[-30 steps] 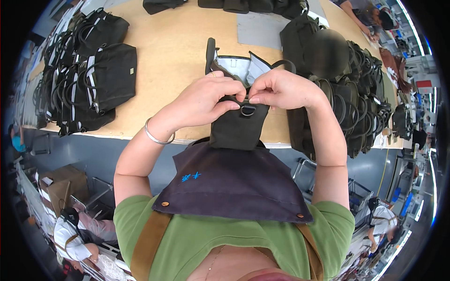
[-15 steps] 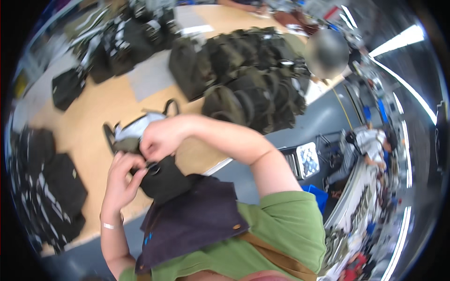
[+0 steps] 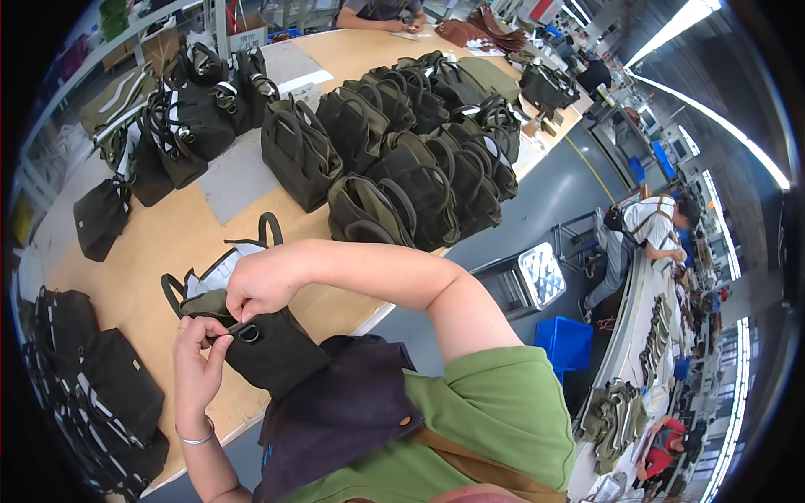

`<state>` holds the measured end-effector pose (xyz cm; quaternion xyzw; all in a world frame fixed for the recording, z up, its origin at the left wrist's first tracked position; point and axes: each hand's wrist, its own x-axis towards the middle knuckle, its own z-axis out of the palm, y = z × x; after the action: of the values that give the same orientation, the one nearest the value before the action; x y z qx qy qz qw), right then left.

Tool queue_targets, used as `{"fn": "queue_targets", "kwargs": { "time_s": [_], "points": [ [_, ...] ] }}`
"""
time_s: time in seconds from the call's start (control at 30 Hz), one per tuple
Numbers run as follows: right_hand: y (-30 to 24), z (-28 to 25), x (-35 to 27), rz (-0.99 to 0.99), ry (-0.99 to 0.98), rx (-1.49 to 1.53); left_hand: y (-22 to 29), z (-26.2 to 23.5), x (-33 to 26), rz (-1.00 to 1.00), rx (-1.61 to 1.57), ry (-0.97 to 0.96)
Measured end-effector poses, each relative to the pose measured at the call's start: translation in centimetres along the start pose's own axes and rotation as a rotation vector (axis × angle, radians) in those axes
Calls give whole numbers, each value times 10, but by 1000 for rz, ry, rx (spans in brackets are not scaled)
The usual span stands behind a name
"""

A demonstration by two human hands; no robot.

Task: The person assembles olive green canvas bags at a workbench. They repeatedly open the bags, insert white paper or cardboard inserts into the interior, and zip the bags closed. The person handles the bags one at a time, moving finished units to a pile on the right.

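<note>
A small dark handbag [image 3: 272,356] rests on the table edge against my apron, its top open. It has two looped handles, a white inner piece [image 3: 220,277] and a metal D-ring [image 3: 250,333] on its near end. My left hand [image 3: 199,356] pinches the bag's rim beside the ring between thumb and fingers. Just above, my right hand [image 3: 267,281] reaches across from the right with fingers curled in, its fingertips pressed on the same stretch of rim near the zipper. Whatever small part lies under the fingertips is hidden.
Finished-looking dark bags [image 3: 402,159] stand in rows across the table [image 3: 159,251]. More bags with white strips [image 3: 180,126] are at the far left, black bags [image 3: 122,377] at the near left. A blue bin [image 3: 563,344] and a stool [image 3: 541,277] stand right. Co-workers sit or stand beyond.
The picture has steadied from blur, and the view has shifted, so hands and bag appear lower and farther left. Both hands remain at the bag's rim beside the ring.
</note>
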<state>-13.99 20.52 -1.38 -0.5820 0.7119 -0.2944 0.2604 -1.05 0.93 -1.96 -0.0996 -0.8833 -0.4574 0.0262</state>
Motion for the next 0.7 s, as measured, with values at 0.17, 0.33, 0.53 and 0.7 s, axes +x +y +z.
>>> {"fn": "queue_targets", "kwargs": {
  "time_s": [0.17, 0.33, 0.53, 0.7],
  "points": [
    [2, -2, 1, -27, -21, 4, 2, -2, 2, 8, 51, 24],
    [3, -5, 3, -5, -68, -34, 10, -6, 5, 101, 134, -11],
    [6, -6, -2, -113, -25, 72, 5, -8, 7, 210, 196, -49],
    [-16, -15, -14, -66, -45, 29, -1, -10, -2, 217, 174, -39]
  ]
}}
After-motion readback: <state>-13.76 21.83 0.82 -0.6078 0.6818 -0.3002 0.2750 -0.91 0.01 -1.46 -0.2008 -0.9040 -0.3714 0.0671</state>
